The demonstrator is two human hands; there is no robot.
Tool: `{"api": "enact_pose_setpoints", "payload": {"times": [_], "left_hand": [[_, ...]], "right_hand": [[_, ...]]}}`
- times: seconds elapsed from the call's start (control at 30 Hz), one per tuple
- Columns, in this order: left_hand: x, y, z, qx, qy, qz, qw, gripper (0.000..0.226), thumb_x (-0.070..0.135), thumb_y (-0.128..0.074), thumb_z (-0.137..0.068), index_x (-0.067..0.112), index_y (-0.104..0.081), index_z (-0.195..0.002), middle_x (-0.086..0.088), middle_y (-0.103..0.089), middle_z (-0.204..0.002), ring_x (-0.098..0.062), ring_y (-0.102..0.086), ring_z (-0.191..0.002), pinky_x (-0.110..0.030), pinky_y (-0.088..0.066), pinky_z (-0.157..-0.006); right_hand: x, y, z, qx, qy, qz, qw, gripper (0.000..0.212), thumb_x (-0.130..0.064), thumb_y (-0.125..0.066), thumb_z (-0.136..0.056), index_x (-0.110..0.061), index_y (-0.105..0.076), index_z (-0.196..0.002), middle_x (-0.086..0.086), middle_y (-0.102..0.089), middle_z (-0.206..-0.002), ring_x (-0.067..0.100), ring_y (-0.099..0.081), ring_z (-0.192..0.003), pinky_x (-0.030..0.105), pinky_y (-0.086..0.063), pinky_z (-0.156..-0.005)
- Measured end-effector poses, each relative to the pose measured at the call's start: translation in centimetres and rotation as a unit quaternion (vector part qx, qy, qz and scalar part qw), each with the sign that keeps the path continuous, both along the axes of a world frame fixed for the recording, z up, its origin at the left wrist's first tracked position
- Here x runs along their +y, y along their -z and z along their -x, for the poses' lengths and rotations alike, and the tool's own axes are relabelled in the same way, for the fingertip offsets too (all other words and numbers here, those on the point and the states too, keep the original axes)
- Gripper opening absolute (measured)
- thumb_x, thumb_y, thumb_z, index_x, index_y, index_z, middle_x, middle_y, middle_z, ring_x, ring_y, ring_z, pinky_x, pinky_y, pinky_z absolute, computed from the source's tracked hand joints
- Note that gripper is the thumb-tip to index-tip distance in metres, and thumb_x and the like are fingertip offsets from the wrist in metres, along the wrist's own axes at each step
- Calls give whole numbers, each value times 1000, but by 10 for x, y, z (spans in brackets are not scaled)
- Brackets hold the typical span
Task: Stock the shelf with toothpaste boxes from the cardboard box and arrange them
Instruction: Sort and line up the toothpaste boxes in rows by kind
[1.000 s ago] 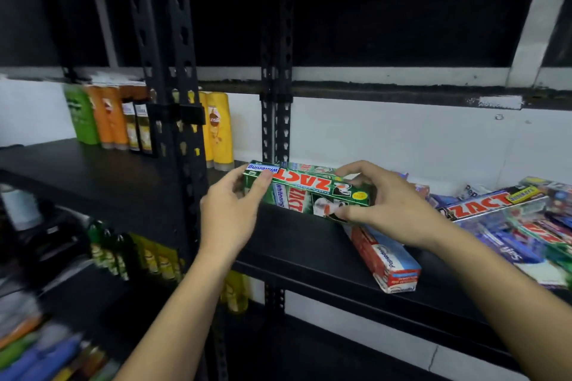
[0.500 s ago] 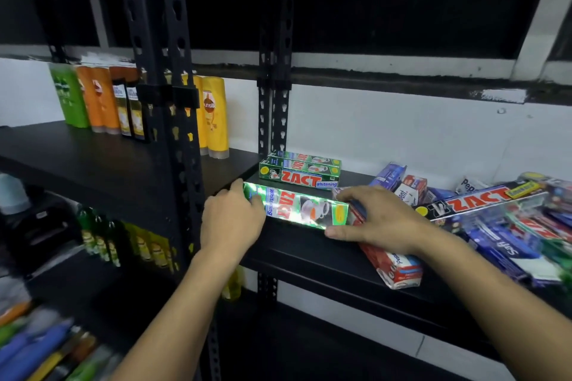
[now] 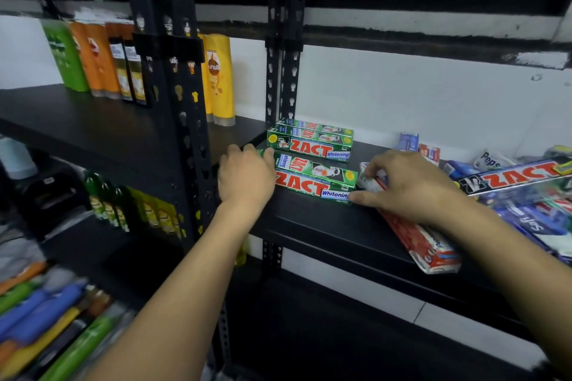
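Head view: we have both hands on the green box point(image 3: 312, 182), which lies flat on the black shelf point(image 3: 325, 226) at mid-frame, just in front of the back stack point(image 3: 312, 141) of the same brand and apart from it by a thin gap. Our left hand point(image 3: 246, 178) curls its fingers over the box's left end. Our right hand point(image 3: 408, 185) sets its thumb against the front right corner while its fingers bend over the right end, so both grips are narrow and hold the box. We cannot tell whether it is one box or two pressed together. The cardboard box is out of view.

We judge the placing nearly done, with squaring up left. The main risk sits under our right wrist: the red box point(image 3: 424, 241) lies askew, its near end at the shelf's front lip. If we draw that arm back carelessly, we may drag it off. The loose pile point(image 3: 526, 195) at the right of the frame leans unevenly, and a nudge from our right hand could send boxes sliding. Pushing one end harder than the other would skew the green box against the stack. Our left knuckles are close to the post point(image 3: 192, 145) and may knock it.
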State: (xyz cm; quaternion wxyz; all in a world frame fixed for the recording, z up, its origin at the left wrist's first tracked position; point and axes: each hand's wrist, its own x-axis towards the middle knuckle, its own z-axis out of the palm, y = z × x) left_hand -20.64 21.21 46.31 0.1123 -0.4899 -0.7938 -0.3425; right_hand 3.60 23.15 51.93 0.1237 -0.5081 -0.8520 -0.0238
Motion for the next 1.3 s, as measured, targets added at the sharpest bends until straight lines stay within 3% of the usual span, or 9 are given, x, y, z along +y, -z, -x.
{"api": "enact_pose_setpoints", "payload": {"times": [0.2, 0.37, 0.5, 0.57, 0.67, 0.83, 1.17, 1.23, 1.3], "left_hand": [[24, -5, 11, -141, 48, -15, 989, 50, 42, -31, -92, 2, -61, -81, -22, -61, -92, -41, -55, -91, -41, -40, -70], [42, -21, 14, -152, 65, 47, 985, 36, 33, -48, -95, 5, -65, -111, -15, -66, -112, -35, -59, -105, -37, -49, -81], [53, -13, 23, -167, 73, 10, 983, 36, 32, -52, -93, 12, -64, -121, -8, -66, -122, -29, -59, -113, -37, -48, -93], [54, -8, 26, -212, 76, -21, 974, 35, 31, -54, -93, 14, -65, -122, -4, -67, -120, -24, -60, -113, -33, -47, -95], [54, -6, 30, -271, 72, -76, 957, 30, 28, -59, -91, 15, -69, -116, 2, -70, -107, -17, -63, -105, -27, -47, -91], [58, -3, 32, -267, 74, -104, 955, 23, 25, -62, -90, 18, -74, -109, 8, -67, -94, -8, -59, -89, -20, -42, -81], [58, -1, 33, -261, 52, -123, 956, 27, 27, -65, -91, 15, -73, -113, 0, -72, -105, -9, -60, -90, -20, -44, -83], [58, -1, 33, -265, 50, -122, 955, 27, 27, -65, -90, 15, -72, -114, 0, -72, -105, -9, -60, -90, -20, -44, -82], [57, -1, 33, -269, 49, -121, 954, 26, 26, -65, -90, 16, -72, -113, 1, -72, -104, -9, -60, -90, -19, -43, -82]], "right_hand": [[33, -5, 17, -3, -2, -51, 999, 30, -51, -76, -71, -28, -68, -89, -3, -61, -105, 21, -56, -104, 43, -49, -87], [60, -9, 27, 27, 23, -1, 999, 32, -44, -80, -73, -23, -70, -94, 0, -66, -105, 21, -57, -99, 39, -51, -85], [67, 4, 27, 83, 34, 4, 996, 28, -44, -79, -73, -25, -67, -90, -1, -69, -96, 20, -61, -94, 36, -52, -79], [67, 10, 25, 101, 40, -4, 994, 30, -45, -78, -76, -22, -67, -93, -2, -69, -98, 20, -61, -93, 32, -50, -73], [67, 13, 23, 106, 46, -10, 993, 40, -48, -76, -78, -17, -68, -104, -1, -69, -105, 20, -62, -96, 34, -52, -78], [69, 15, 23, 97, 33, -14, 995, 39, -46, -70, -81, -21, -71, -111, -5, -72, -111, 19, -64, -100, 39, -53, -87], [66, 15, 24, 69, 25, 1, 997, 41, -52, -57, -83, -43, -65, -122, -12, -73, -107, 18, -64, -101, 40, -49, -92], [66, 15, 23, 137, 26, 16, 990, 44, -48, -57, -79, -37, -68, -120, -15, -74, -103, 10, -65, -100, 37, -51, -94], [66, 14, 21, 213, 34, 25, 976, 31, -35, -60, -80, -29, -74, -106, -14, -74, -92, 6, -67, -93, 31, -53, -92]]}}
